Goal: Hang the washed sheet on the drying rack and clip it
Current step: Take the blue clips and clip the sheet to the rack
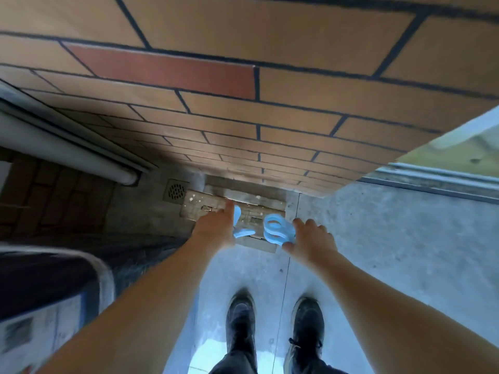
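Both my arms reach down toward the foot of a brick wall. My left hand (216,228) has its index finger stretched out and holds a light blue clip (239,225) against its palm side. My right hand (310,238) grips a bunch of light blue ring-handled clips (275,229) between its thumb and fingers. The clips hover over a worn wooden block (205,205) on the floor. At the lower left lies a blurred dark cloth with a pale border (54,276). No drying rack is in view.
The tan brick wall (243,103) fills the top. A floor drain (175,190) sits left of the block, and a grey pipe (67,147) runs along the left wall. My two dark shoes (275,330) stand on grey concrete. A metal rail (432,182) borders the right.
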